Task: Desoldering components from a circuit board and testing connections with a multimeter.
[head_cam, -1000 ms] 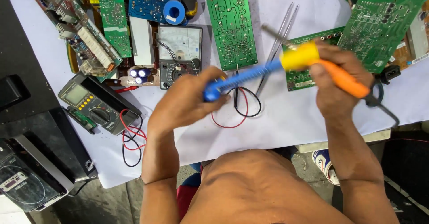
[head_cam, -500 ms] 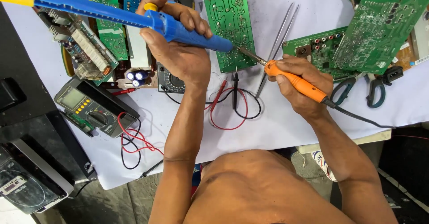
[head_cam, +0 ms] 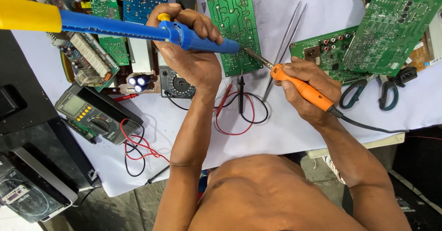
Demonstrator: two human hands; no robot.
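Observation:
My left hand (head_cam: pixel 191 51) grips a blue desoldering pump (head_cam: pixel 138 28) with a yellow plunger end that reaches to the far left. Its nozzle rests over a green circuit board (head_cam: pixel 235 23) lying solder side up. My right hand (head_cam: pixel 306 90) holds an orange-handled soldering iron (head_cam: pixel 299 86). The iron's metal tip (head_cam: pixel 255 57) touches the right edge of that board, close to the pump's nozzle. A black cord (head_cam: pixel 368 126) runs from the iron off to the right.
Tweezers (head_cam: pixel 285 42) lie right of the board. Red and black probe leads (head_cam: pixel 237 106) coil between my arms. A multimeter (head_cam: pixel 92 113) sits at left, scissors (head_cam: pixel 370 93) at right. Several other green boards (head_cam: pixel 386 28) crowd the top right, and more electronics fill the top left.
My left hand swung the pump from in front of my chest up to the board, nozzle now on it. My right hand brought the iron's tip down to the board's edge.

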